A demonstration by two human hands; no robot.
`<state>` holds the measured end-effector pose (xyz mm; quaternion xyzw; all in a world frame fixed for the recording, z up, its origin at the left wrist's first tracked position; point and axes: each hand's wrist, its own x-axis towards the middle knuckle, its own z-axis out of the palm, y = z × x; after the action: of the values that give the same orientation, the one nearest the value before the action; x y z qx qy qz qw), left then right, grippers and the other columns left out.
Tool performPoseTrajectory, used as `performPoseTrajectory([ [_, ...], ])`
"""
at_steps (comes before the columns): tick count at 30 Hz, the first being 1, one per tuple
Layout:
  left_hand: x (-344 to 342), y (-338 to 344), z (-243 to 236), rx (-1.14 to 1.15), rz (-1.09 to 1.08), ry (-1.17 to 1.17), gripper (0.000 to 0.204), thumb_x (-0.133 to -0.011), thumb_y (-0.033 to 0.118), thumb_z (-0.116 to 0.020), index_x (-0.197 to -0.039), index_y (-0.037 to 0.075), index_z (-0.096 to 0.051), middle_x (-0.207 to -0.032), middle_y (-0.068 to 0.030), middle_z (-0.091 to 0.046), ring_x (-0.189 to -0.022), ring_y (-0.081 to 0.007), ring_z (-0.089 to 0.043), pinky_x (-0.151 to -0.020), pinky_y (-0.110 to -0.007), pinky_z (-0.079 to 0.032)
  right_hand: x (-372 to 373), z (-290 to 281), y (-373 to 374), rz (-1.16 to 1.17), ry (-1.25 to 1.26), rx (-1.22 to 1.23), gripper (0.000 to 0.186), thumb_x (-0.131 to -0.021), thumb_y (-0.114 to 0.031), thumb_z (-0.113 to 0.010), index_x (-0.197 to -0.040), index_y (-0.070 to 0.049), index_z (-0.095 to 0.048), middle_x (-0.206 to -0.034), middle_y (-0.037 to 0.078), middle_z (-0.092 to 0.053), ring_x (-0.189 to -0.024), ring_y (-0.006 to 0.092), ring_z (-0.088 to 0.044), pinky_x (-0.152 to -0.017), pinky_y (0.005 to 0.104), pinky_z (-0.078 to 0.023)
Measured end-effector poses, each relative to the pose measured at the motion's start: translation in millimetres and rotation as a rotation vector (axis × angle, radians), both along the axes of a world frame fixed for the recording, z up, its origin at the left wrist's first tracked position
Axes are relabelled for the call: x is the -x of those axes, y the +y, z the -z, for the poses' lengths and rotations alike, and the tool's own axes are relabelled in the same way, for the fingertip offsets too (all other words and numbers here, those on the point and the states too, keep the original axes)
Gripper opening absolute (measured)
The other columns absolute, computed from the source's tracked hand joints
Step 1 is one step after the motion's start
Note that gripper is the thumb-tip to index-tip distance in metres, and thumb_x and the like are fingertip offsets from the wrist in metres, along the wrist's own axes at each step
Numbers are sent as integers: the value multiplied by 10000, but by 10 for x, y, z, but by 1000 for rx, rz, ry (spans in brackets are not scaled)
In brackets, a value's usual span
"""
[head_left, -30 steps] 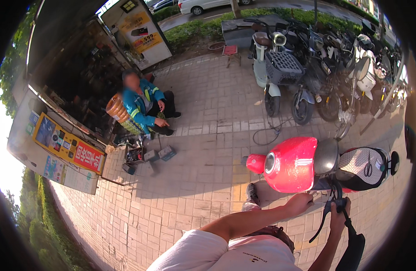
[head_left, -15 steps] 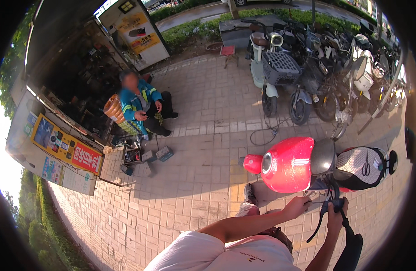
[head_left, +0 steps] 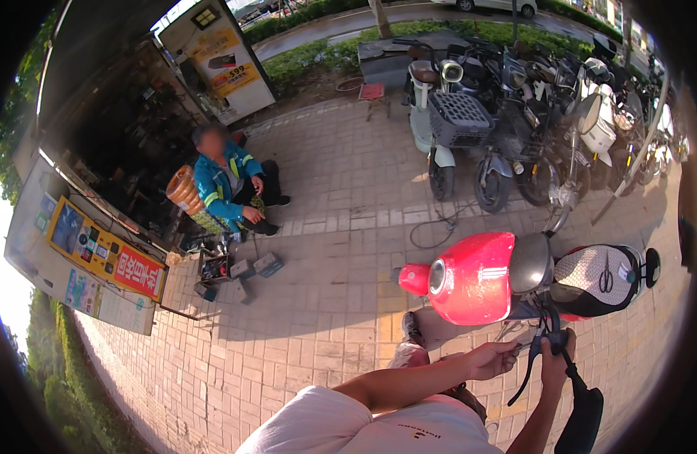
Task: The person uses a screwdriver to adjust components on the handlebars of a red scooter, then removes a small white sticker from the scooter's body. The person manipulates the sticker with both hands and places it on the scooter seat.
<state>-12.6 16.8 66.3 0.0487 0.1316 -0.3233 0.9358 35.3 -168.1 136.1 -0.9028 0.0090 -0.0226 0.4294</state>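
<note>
A red scooter (head_left: 473, 276) stands on its wheels in front of me, its handlebar (head_left: 549, 321) turned towards my body. My right hand (head_left: 556, 359) is wrapped round the handlebar's near end, beside a black brake lever (head_left: 524, 374) that points down and left. Just left of the bar, my left hand (head_left: 494, 361) is closed in a pinch; whatever is between its fingertips is too small to make out. A long black mirror or cover (head_left: 581, 420) hangs from the bar near my right forearm.
On the left, a person (head_left: 231, 178) in a blue jacket sits beside a dark kiosk. Toolbox (head_left: 214, 266) and grey blocks (head_left: 266, 265) lie before them. Several parked scooters (head_left: 507, 113) line the back right. A cable (head_left: 433, 233) loops on the paving (head_left: 325, 227).
My left hand has shifted slightly, and the thin rod seen earlier between it and the bar no longer shows clearly. The seated person's hands have lowered. The whole view has moved a little.
</note>
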Motion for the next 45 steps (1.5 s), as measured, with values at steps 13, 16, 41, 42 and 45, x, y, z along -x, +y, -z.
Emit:
performPoseTrajectory([
  [13, -18, 27, -102, 128, 135, 287, 297, -986, 399, -444, -842, 148, -507, -649, 76, -344, -554, -66, -343, -475, -202, -305, -7, 37, -35, -17, -25, 24, 660, -796, -168, -737, -1326, 53, -412, -1205, 236, -515, -1105, 372, -521, -954, 428, -421],
  [16, -54, 27, -81, 148, 135, 319, 283, -983, 381, -445, -847, 142, -511, -650, 71, -344, -558, -71, -341, -477, -209, -300, -9, 63, -49, -16, -14, 12, 662, -797, -167, -738, -1329, 52, -409, -1212, 239, -512, -1107, 375, -520, -955, 430, -420],
  [41, 34, 115, -24, -19, 164, 47, 264, -989, 381, -503, -953, 121, -531, -671, 78, -360, -575, -76, -355, -522, -217, -332, 3, 32, -39, -12, 20, -37, 649, -797, -141, -744, -1317, 54, -410, -1183, 214, -515, -1087, 346, -525, -942, 408, -428],
  [42, 11, 157, 23, -9, 207, 1, 277, -989, 391, -504, -967, 117, -539, -669, 81, -362, -574, -75, -365, -521, -217, -342, 6, 37, -39, -9, 18, -37, 649, -797, -141, -743, -1319, 54, -408, -1184, 214, -514, -1088, 345, -525, -942, 406, -429],
  [45, -72, 206, 102, -45, 288, -8, 273, -991, 381, -506, -955, 111, -534, -652, 79, -357, -573, -77, -397, -507, -218, -355, -9, 64, -49, -20, 7, -26, 652, -799, -141, -743, -1323, 54, -406, -1181, 214, -515, -1086, 347, -526, -944, 403, -428],
])
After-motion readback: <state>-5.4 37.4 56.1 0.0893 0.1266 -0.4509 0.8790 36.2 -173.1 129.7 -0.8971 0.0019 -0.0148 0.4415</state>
